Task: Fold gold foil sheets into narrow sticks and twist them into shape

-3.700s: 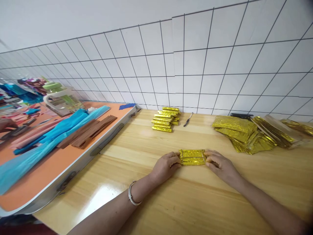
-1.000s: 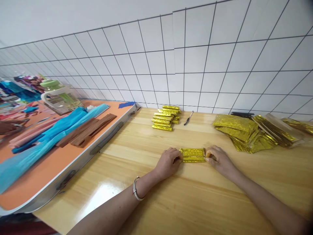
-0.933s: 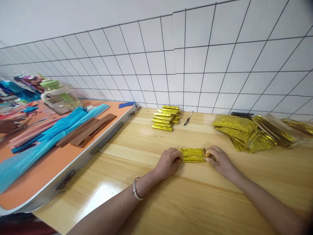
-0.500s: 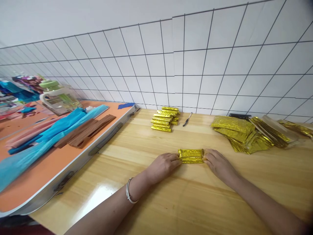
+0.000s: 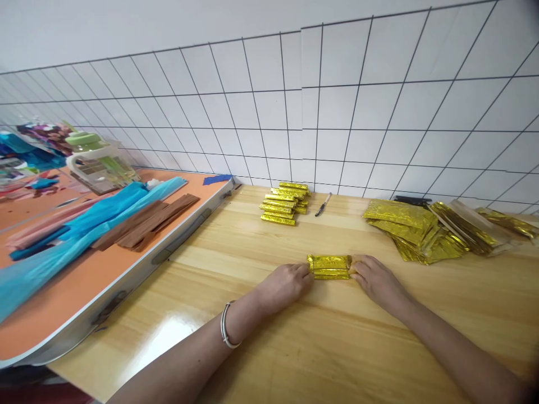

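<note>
A folded gold foil strip [image 5: 329, 266] lies flat on the wooden table [image 5: 337, 342]. My left hand [image 5: 283, 284] pinches its left end with curled fingers. My right hand [image 5: 374, 278] presses and grips its right end. A silver bangle [image 5: 224, 332] sits on my left wrist. Behind, near the wall, is a pile of finished folded gold strips [image 5: 283, 203]. To the right lies a heap of flat gold foil sheets [image 5: 416, 229].
A pen [image 5: 323, 205] lies beside the folded pile. An orange table [image 5: 63, 280] on the left carries blue paper [image 5: 84, 221], brown strips [image 5: 145, 224] and a clear lidded box [image 5: 99, 165]. A tiled wall runs along the back.
The gold piece has been folded narrower since the earliest frame. Both hands stay at its ends, fingers flattening from a pinch to a press. The view shifted slightly.
</note>
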A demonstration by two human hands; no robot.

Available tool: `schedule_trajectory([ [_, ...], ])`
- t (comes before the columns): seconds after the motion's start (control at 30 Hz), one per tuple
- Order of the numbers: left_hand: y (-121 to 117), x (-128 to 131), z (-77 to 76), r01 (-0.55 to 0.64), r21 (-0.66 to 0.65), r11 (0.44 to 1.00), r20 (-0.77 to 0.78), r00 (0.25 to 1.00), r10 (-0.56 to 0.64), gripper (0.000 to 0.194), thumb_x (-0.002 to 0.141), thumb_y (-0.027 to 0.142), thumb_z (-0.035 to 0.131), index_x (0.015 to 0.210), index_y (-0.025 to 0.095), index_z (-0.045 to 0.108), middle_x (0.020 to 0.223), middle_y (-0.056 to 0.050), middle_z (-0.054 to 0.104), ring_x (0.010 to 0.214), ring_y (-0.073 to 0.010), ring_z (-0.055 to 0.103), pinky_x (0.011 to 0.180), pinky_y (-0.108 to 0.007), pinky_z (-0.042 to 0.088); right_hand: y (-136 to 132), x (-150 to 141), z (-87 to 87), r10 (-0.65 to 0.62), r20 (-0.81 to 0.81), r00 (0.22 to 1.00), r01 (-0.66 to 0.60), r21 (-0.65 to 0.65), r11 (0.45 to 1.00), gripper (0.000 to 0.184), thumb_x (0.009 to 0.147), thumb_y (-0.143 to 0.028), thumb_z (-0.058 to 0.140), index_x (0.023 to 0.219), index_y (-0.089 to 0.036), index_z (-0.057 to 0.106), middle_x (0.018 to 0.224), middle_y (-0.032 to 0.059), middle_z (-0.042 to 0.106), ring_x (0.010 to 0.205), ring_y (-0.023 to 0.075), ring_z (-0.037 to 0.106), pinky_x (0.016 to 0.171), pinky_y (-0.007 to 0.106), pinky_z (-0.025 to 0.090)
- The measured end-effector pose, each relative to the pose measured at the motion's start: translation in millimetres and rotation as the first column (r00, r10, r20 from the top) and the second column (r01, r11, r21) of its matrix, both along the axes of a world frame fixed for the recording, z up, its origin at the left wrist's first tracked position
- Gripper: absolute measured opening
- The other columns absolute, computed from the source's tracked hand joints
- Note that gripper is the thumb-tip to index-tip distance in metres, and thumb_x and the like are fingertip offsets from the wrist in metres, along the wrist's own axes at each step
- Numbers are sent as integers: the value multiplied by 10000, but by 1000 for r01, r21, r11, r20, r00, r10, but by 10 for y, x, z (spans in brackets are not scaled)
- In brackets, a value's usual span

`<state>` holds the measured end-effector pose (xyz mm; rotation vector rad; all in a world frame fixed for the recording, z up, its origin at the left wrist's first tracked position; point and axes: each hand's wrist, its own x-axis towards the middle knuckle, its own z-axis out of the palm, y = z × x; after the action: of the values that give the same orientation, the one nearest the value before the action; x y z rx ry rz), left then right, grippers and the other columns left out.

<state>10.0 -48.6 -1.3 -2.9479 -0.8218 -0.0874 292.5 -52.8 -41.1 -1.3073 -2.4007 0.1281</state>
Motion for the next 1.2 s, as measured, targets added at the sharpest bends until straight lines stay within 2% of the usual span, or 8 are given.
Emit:
schedule_trajectory([
  [0.2,-40,46,46,-8,39,999,-63,998,11,151,901,94,370,893,126,516,853,-80,561,715,-176,558,611,-286,505,37,-14,84,-7,-19,1000,6,-45,999,93,849,-193,478,854,-216,568,980,66,592,944,212,529,808,363,447],
  [0.43,-43,76,65,15,54,998,-101,995,-9,125,881,91,397,876,125,517,826,-84,564,709,-181,567,612,-293,514,74,-29,139,-2,-41,999,-2,-77,997,77,825,-182,502,824,-215,572,902,45,594,884,199,524,773,342,431],
  [0.63,7,136,85,67,76,995,-148,987,-56,112,838,52,437,840,112,532,788,-92,576,665,-184,575,571,-293,509,93,-8,124,20,-71,997,-24,-58,998,77,822,-185,505,809,-208,577,869,44,597,856,198,532,753,342,434],
  [0.8,-8,171,32,67,79,995,-146,988,-55,142,832,28,419,822,111,534,771,-101,572,675,-192,583,577,-303,507,77,20,72,50,-85,995,-51,-11,999,94,835,-189,495,830,-212,586,893,49,599,873,198,543,760,352,452],
  [1.0,-5,130,-38,-15,83,996,-47,999,19,114,880,99,410,862,131,517,814,-79,574,687,-176,566,588,-283,496,2,25,21,61,-62,996,-57,61,996,143,865,-172,460,918,-220,584,1013,73,598,971,207,539,831,385,466],
  [1.2,29,101,-141,-149,67,987,100,985,142,91,886,150,429,849,155,512,803,-49,576,706,-162,555,616,-267,483,-40,61,80,104,-2,995,-103,89,991,140,863,-241,512,974,-234,597,1107,74,576,1035,209,534,875,391,474],
])
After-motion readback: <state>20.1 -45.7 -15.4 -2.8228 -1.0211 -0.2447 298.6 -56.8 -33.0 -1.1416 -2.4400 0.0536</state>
